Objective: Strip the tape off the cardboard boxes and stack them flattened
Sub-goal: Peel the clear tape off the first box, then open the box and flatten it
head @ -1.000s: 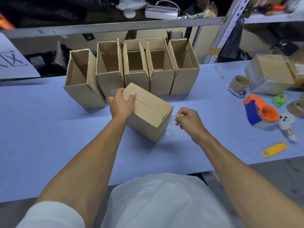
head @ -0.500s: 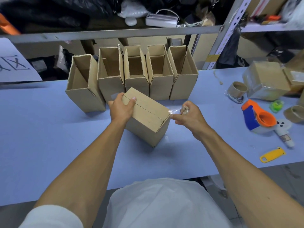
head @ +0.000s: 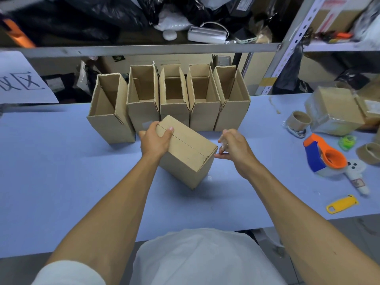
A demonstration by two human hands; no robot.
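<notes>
Left hand (head: 154,140) grips closed box (head: 186,151) end; keep it braced. Right hand (head: 234,150) pinches clear tape wad (head: 223,143); pull low along seam.

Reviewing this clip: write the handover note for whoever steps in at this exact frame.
Left hand grips the far end of the closed brown cardboard box, tilted on the blue table.
Right hand pinches a crumpled clear tape strip by the box's near corner.
Five open cardboard boxes stand in a row behind, none flattened.
Left: discard tape, flatten and stack all six.
</notes>
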